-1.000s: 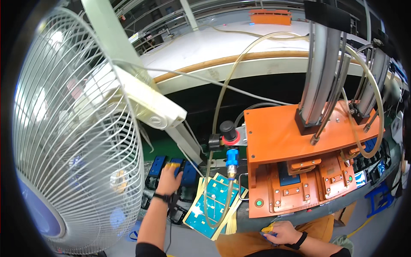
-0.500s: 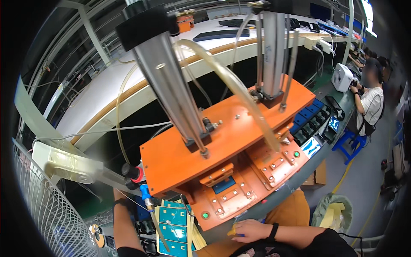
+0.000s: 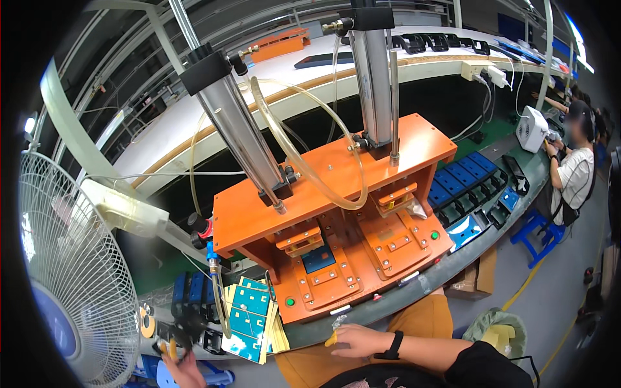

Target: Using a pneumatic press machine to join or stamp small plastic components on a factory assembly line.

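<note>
was a factory assembly line: an orange press (image 3: 336, 173) with pneumatic cylinders (image 3: 375, 84) and air hoses (image 3: 349, 205) stood on a long bench (image 3: 464, 256), rows of blue-and-black parts (image 3: 462, 178) sat beside it, another person (image 3: 572, 173) worked farther along near a blue stool (image 3: 538, 234), yellow floor line (image 3: 517, 294) ran past.

I'm getting decent light; long white tube lamp (image 3: 579, 43) blown out upper right, fisheye corners black, bare left hand (image 3: 184, 370) kinda smeary.
</note>
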